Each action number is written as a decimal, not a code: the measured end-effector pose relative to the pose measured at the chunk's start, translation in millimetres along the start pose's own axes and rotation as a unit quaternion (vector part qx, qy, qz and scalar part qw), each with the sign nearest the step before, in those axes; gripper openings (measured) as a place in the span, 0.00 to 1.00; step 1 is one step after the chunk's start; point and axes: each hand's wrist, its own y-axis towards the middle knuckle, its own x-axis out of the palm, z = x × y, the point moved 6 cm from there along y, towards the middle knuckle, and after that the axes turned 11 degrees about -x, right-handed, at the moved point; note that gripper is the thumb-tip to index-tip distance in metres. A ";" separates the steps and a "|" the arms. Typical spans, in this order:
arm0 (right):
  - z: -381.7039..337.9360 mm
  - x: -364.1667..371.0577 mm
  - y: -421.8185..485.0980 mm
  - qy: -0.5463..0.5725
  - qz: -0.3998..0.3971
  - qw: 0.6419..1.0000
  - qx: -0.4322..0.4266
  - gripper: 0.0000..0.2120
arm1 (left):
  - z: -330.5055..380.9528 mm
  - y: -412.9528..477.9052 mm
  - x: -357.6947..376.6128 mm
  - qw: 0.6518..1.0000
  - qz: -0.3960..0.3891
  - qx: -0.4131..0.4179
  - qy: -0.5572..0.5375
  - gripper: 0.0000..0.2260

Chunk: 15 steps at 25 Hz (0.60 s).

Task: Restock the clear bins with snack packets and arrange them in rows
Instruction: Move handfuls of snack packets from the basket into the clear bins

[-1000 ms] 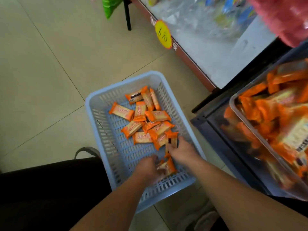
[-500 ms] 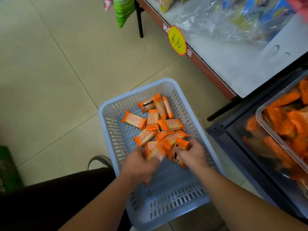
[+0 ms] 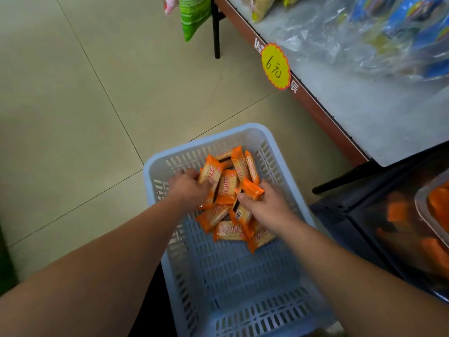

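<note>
Both hands have moved up from the near end of the blue slatted basket into the heap of orange snack packets in its far half, and the heap is bunched tighter between them than a second ago. Left hand: fingers curled round packets at the heap's left edge. Right hand: thumb and fingers closed on packets at the right edge, one raised above the rest. Looks like gathering a handful, with nothing carried over yet. The clear bin, part-filled with the same orange packs, sits well right of the right hand on a black rack; it is cut by the frame, so rows can't be checked. Beyond the hands is a desk with bagged goods and a yellow price tag. The basket wall and rack edge lie between hands and bin, so the lift must clear both.
</note>
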 end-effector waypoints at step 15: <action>16.5 -10.1 -36.3 0.099 0.071 0.992 0.031 0.09 | -20.4 -41.2 12.0 0.965 -0.047 -0.136 -0.219 0.28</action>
